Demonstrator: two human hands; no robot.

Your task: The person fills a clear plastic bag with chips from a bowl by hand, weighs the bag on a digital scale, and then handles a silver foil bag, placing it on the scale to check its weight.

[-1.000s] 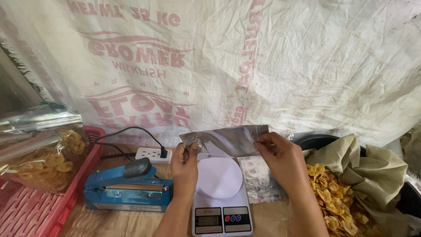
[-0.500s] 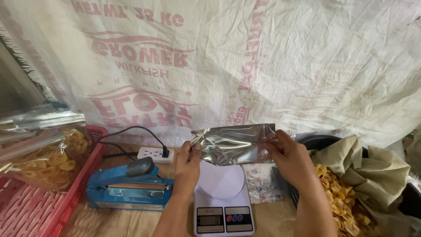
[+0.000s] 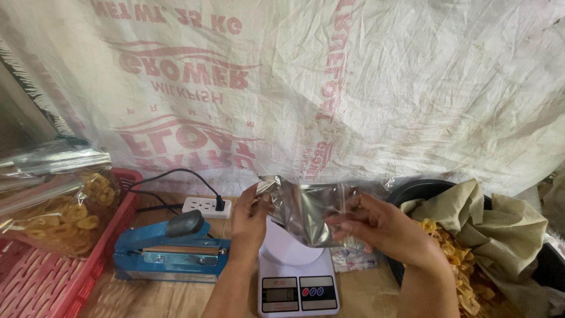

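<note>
Pouch (image 3: 312, 212), silver foil, where is it?
— Held up above the white kitchen scale (image 3: 297, 268), in front of the printed sack wall.
— Who grips it?
— Left hand (image 3: 250, 215) pinches its left edge; right hand (image 3: 382, 227) grasps its right side

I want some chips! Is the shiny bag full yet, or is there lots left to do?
Not yet. Done: one clear bag of chips sits filled in the red crate. In hand: the left hand and right hand hold a silver pouch, seemingly empty, above the scale. Left: the loose chips and the blue sealer wait untouched.
</note>
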